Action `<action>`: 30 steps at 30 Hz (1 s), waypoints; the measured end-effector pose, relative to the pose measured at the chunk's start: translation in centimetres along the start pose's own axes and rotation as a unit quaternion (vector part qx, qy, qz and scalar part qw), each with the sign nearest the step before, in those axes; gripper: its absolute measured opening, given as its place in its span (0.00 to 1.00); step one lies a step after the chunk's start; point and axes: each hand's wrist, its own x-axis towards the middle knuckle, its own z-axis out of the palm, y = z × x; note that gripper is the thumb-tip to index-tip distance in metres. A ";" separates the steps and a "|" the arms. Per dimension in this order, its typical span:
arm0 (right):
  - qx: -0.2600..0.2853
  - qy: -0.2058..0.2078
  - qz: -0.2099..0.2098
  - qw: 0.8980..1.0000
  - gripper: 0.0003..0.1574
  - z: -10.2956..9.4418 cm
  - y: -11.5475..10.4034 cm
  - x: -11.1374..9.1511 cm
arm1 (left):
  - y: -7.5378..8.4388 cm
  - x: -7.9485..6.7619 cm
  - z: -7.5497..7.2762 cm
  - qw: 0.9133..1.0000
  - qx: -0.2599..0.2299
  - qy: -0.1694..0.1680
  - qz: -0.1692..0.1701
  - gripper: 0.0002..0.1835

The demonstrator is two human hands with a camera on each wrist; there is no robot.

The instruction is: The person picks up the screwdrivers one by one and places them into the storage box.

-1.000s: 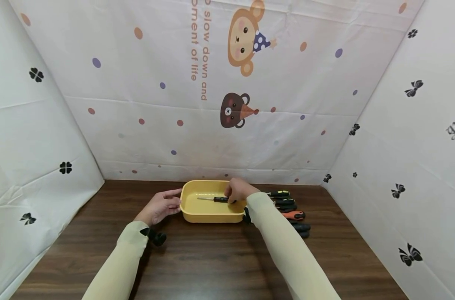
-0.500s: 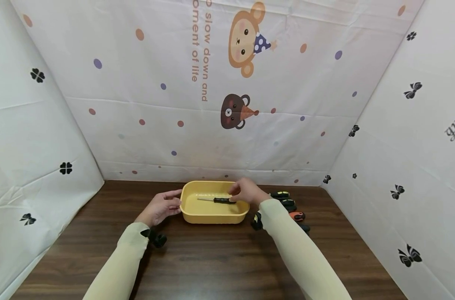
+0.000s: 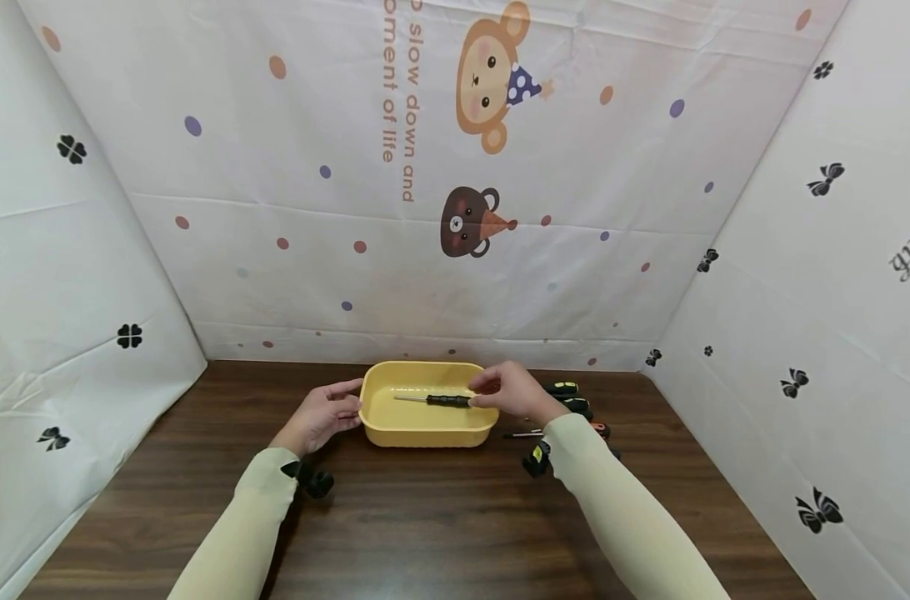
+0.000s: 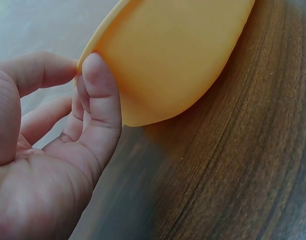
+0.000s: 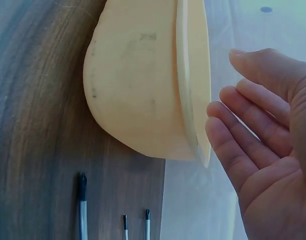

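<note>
Brown table (image 3: pixel 395 517) 1st, then yellow tub (image 3: pixel 425 437); L hand (image 3: pixel 323 417) pinches its L rim. Driver (image 3: pixel 443 401) lies in tub, handle end near R hand (image 3: pixel 513 392), whose thumb & fingers are wide apart w/ nothing btwn. Wall (image 3: pixel 395 283) at back.

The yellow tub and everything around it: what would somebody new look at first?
Probably the bright yellow tub on the dark table, with a black-handled screwdriver lying inside and a hand at each end: left hand, right hand. Next, perhaps, the two cartoon animal faces in party hats, printed sideways on the white cloth behind.
</note>
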 end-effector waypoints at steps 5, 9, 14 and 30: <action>0.021 0.021 0.008 1.000 0.23 -0.5 0.2 -1.6 | 0.1 -0.2 0.1 1.000 0.000 0.000 0.004 0.34; 0.038 0.042 0.005 0.998 0.23 -0.8 1.0 -2.8 | 0.1 -0.3 0.2 1.000 -0.004 0.001 0.003 0.34; 0.070 0.058 0.014 0.996 0.23 -1.1 2.1 -4.6 | 0.0 -0.2 0.1 1.000 -0.005 0.006 0.001 0.34; 0.117 0.108 0.051 0.986 0.23 -3.1 5.6 -10.1 | 0.3 -0.3 0.1 1.000 0.003 -0.015 0.004 0.34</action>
